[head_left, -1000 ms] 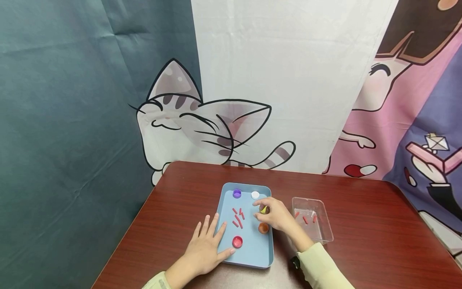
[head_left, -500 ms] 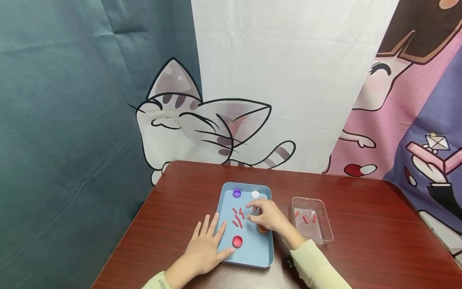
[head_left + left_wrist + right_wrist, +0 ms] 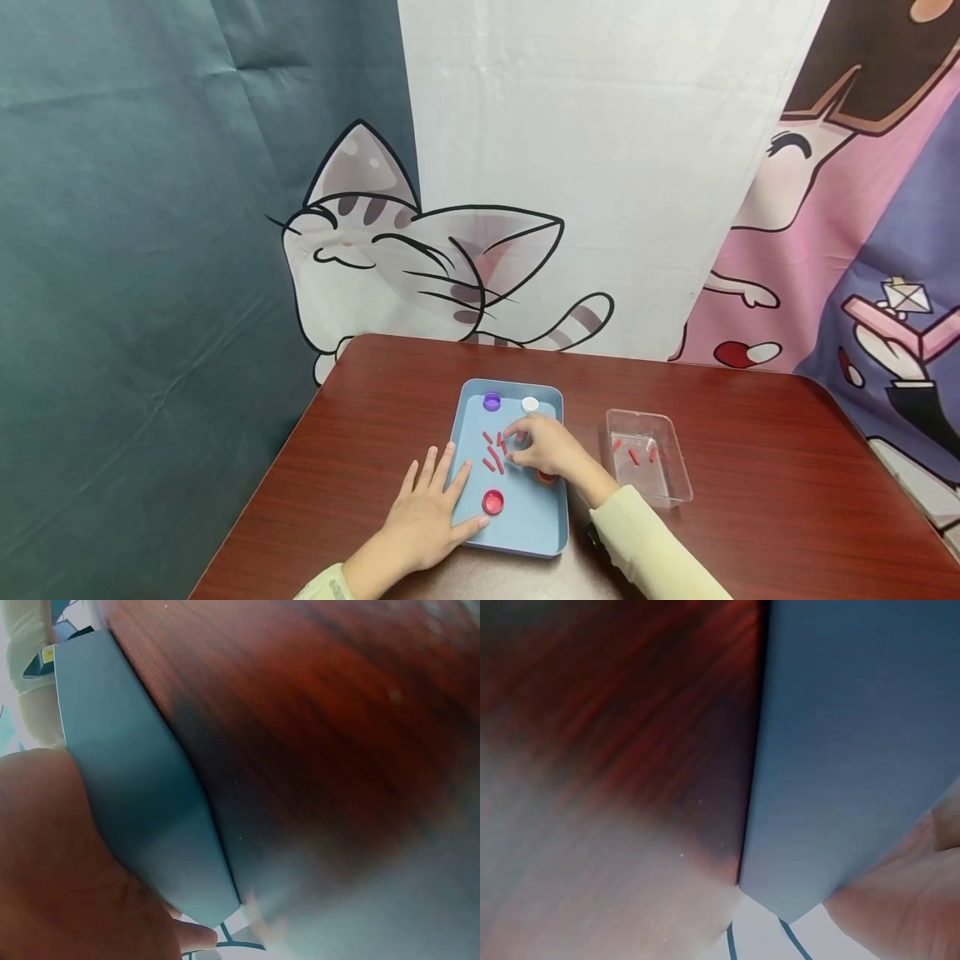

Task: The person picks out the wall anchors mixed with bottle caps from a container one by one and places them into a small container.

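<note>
Red sticks lay left of centre in blue tray, mostly slanting far-left to near-right corner | right hand arched over right edge, thumb and forefinger apart beside them | left hand splayed across left edge

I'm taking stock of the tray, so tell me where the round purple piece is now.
In the head view, the round purple piece sits in the blue tray near its far left corner, left of the white piece and beyond the red sticks.
</note>
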A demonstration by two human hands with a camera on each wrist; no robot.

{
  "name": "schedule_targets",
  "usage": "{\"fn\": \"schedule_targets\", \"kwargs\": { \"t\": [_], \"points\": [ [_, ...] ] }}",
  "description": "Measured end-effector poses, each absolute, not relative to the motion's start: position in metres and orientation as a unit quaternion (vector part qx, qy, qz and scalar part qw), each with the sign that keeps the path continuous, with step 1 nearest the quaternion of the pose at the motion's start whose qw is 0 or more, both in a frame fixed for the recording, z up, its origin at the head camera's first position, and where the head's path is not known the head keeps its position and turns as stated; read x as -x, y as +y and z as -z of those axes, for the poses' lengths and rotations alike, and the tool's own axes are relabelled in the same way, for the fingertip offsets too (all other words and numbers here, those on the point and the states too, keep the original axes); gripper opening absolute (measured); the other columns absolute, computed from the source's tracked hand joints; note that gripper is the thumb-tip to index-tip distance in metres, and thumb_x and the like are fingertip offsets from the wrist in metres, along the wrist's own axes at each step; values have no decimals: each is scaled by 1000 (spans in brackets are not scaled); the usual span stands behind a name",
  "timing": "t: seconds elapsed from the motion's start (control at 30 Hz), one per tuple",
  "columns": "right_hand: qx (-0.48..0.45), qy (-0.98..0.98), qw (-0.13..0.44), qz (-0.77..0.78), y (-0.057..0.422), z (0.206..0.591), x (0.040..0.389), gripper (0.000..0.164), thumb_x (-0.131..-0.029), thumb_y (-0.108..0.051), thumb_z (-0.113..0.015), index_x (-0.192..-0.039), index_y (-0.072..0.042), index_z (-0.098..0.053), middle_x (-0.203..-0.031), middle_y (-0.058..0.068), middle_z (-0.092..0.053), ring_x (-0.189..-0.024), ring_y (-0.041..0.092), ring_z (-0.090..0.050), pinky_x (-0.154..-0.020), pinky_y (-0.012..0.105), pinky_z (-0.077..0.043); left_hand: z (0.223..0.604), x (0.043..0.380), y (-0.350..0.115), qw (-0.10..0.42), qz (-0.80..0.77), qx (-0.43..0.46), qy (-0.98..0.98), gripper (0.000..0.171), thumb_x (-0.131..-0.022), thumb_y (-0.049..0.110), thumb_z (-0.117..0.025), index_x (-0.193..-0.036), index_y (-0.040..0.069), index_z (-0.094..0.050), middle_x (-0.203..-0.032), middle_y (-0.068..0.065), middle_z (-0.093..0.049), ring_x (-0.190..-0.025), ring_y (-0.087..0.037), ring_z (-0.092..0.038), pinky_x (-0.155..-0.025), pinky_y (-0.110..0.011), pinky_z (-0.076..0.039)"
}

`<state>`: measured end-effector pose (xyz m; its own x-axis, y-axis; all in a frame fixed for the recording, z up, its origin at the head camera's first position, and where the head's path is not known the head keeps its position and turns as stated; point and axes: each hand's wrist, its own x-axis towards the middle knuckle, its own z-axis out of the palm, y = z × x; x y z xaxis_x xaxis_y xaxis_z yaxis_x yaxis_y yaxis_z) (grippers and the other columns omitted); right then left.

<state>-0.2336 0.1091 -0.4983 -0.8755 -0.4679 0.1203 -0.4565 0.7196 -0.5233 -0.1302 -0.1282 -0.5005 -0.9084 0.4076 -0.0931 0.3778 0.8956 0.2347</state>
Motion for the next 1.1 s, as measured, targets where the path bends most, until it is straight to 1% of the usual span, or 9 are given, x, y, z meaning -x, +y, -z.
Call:
{"fn": "schedule_targets", "kwargs": {
  "t": [0.17, 0.33, 0.57, 0.87, 1.1],
  "points": [
    [249, 933, 13, 259, 107, 497, 235, 25, -77, -19, -87, -100, -12, -79, -85, 2, -65, -79, 16, -57, -71, 35, -51, 500, 131, -128, 66, -107, -204, 971, 87, -95, 75, -38, -159, 17, -35, -169, -16, -12, -155, -40, -11, -120, -63, -15],
    [243, 942, 12, 233, 105, 499, 237, 26, -76, -23, -88, -100, -16, -80, -86, 0, -64, -78, 15, -56, -72, 36, -50, 500, 130, -129, 63, -105, -204, 971, 87, -95, 75, -39, -159, 17, -35, -169, -16, -13, -155, -40, -12, -120, -63, -15],
    [241, 944, 21, 225, 103, 500, 239, 29, -76, -23, -89, -102, -14, -80, -86, 2, -67, -80, 17, -59, -77, 41, -51, 499, 129, -129, 57, -103, -206, 971, 86, -96, 74, -40, -158, 16, -37, -169, -17, -14, -154, -40, -14, -120, -63, -16],
    [247, 946, 15, 211, 101, 500, 239, 28, -76, -24, -89, -101, -15, -80, -86, 1, -63, -80, 17, -58, -77, 41, -46, 500, 129, -128, 52, -98, -207, 972, 85, -95, 74, -41, -158, 16, -38, -168, -17, -15, -154, -40, -15, -120, -63, -16],
    [248, 947, 12, 205, 100, 502, 241, 27, -77, -26, -89, -100, -17, -80, -85, -1, -64, -77, 16, -58, -75, 39, -45, 500, 130, -128, 50, -97, -207, 972, 85, -95, 74, -41, -158, 16, -38, -168, -17, -15, -154, -39, -15, -120, -63, -16]
  ]
}}
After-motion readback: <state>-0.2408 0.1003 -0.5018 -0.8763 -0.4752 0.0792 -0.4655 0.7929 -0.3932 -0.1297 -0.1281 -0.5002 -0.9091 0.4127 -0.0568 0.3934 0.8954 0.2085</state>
